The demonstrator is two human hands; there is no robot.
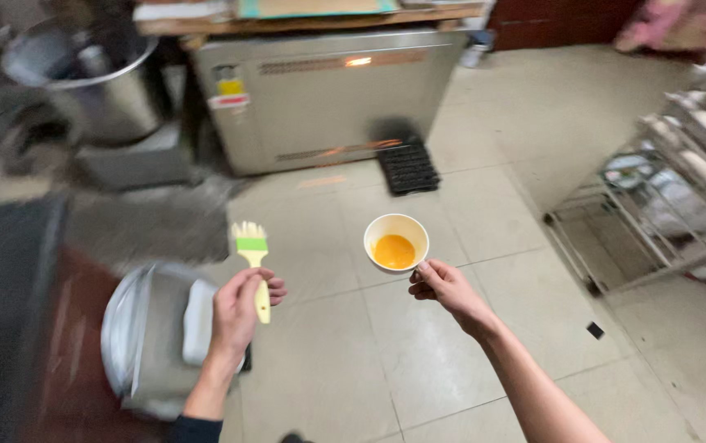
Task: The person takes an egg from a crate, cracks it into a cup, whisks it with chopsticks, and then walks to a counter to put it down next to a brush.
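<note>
Pastry brush (252, 256): yellow handle, green band, pale bristles pointing up and away; held upright in mid-air over the tiled floor, left of centre.
Left hand (236, 310): clenched round the lower part of the brush handle, fingers wrapped from the right, thumb side toward the camera; dark sleeve edge at the wrist near the bottom of the view.
Small bowl (396, 242): cream-coloured, round, holding orange-yellow liquid that looks like beaten egg; held level in the air, right of the brush and well apart from it.
Right hand (441, 285): grasping the bowl by its near right rim, thumb on the edge, fingers curled below; bare forearm running off to the lower right.
Tiled floor (419, 361): pale square tiles with dark grout lines, below both hands.
Metal tub (152, 340): round, grey, standing on the floor just below and left of the left hand, with a white piece resting at its rim.
Steel cabinet (328, 94): large, boxy, at the far centre, a wooden board lying on top.
Black grid mat (408, 168): on the floor at the cabinet's right foot.
Big steel pot (95, 82): far left, blurred.
Wire rack (681, 189): far right, shelves carrying pale round lumps, blurred.
</note>
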